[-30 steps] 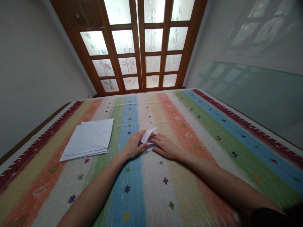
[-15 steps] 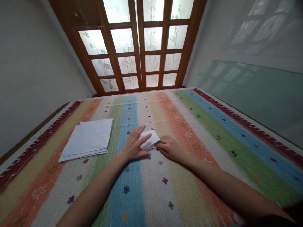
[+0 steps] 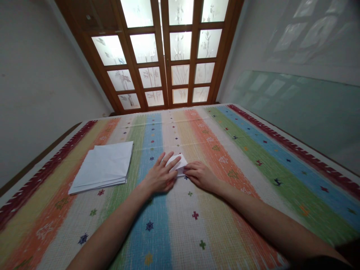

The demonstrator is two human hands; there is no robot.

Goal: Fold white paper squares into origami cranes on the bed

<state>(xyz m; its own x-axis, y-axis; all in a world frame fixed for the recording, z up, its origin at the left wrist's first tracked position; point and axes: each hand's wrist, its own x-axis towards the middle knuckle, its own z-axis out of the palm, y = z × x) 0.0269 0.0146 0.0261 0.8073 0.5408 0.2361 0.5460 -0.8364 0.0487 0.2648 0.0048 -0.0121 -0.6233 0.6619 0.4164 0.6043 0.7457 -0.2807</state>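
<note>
A small folded white paper (image 3: 180, 162) lies on the striped cloth between my hands. My left hand (image 3: 161, 174) rests over its left part with the fingers spread, and its thumb is tucked low by the near edge. At the paper's right corner, my right hand (image 3: 200, 174) pinches it between thumb and fingers. Parts of the paper are hidden under the left fingers, so the exact fold cannot be made out.
A stack of white paper sheets (image 3: 105, 165) lies to the left of my left arm. The striped tablecloth (image 3: 180, 221) covers the table. Glazed wooden doors (image 3: 165, 67) stand beyond the far edge, with a glass panel (image 3: 303, 108) along the right wall.
My left hand has shifted its fingers over the paper, and its thumb has drawn in from the near edge. Less of the paper shows now. The right hand stays at its corner.
</note>
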